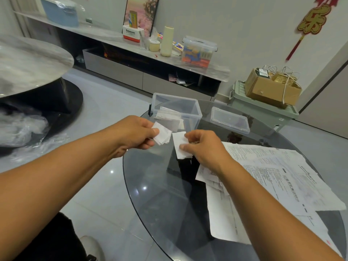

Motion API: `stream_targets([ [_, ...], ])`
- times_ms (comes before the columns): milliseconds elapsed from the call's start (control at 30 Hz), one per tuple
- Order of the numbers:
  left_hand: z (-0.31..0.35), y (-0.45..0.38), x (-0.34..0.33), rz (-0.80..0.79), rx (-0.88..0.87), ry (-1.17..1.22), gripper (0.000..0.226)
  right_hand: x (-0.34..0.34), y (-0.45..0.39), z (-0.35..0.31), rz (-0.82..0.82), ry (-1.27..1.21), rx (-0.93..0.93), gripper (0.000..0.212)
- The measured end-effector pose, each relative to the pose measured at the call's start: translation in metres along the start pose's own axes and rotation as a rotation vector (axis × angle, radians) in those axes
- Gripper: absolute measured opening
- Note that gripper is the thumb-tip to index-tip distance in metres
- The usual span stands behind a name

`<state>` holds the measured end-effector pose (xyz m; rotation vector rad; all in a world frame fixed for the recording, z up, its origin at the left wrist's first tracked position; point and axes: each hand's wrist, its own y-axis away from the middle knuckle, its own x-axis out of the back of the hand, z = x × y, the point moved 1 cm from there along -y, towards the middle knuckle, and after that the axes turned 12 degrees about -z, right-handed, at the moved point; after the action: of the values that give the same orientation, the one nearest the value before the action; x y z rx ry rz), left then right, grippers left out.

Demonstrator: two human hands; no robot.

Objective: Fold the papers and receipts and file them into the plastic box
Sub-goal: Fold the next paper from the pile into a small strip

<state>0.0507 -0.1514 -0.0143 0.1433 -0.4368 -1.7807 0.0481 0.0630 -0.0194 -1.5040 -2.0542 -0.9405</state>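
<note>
The plastic box (177, 108) stands open at the far edge of the round glass bench (150, 185), with a few folded slips already inside. Just in front of the box, the left hand (131, 132) pinches 1 small folded receipt (162, 135) between thumb and curled fingers; beside it, the right hand (203, 146) pinches a 2nd folded paper (180, 146) the same way. Both pieces hang in the air, held only at an edge, so a loose grip could let them spring open or drop onto the slick glass. Right of the box lies its lid (229, 119); nearer than the box spreads a loose pile of unfolded sheets (273, 176), which a sweeping forearm could push off the bench.
</note>
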Motion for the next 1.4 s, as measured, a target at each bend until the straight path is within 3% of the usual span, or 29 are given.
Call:
stream_targets([
  [67,-0.005,-0.003,0.003,0.021,0.007,-0.073,0.019,0.001,-0.003,-0.003,-0.087,0.133,-0.08,0.055],
  [233,-0.011,-0.009,-0.003,0.003,0.046,-0.149,0.015,0.0,-0.011,-0.018,-0.097,0.223,-0.187,0.053],
  [433,-0.009,-0.01,-0.004,-0.048,0.093,-0.117,0.014,-0.008,-0.018,-0.033,-0.067,0.187,-0.227,0.085],
  [500,-0.007,-0.008,-0.005,-0.076,0.109,-0.067,0.014,-0.01,-0.017,-0.034,-0.077,0.14,-0.231,0.079],
  [600,-0.005,-0.003,-0.003,-0.11,0.127,0.036,0.011,-0.013,-0.015,-0.022,-0.051,0.007,-0.185,0.041],
  [667,-0.005,0.001,0.0,-0.134,0.129,0.048,0.011,-0.015,-0.012,-0.013,-0.009,-0.22,-0.109,0.021],
  [767,-0.007,0.004,0.0,-0.178,0.144,-0.013,0.015,-0.014,-0.007,-0.006,-0.028,-0.503,-0.034,0.03],
  [900,-0.004,0.009,-0.009,-0.254,0.134,0.023,0.02,-0.012,0.001,-0.008,-0.076,-0.583,0.14,0.016],
  [1100,0.007,0.014,-0.02,-0.324,0.118,0.413,0.024,-0.018,0.007,-0.004,0.079,-0.269,0.343,0.041],
  [1233,0.005,0.017,-0.022,-0.324,0.095,0.436,0.025,-0.016,0.021,-0.005,-0.016,-0.069,0.368,0.042],
  [1300,0.004,0.016,-0.022,-0.307,0.072,0.401,0.024,-0.018,0.025,-0.004,-0.034,-0.121,0.366,0.034],
  [1400,0.002,0.013,-0.023,-0.254,0.037,0.265,0.02,-0.017,0.021,-0.005,0.153,-0.273,0.378,0.024],
])
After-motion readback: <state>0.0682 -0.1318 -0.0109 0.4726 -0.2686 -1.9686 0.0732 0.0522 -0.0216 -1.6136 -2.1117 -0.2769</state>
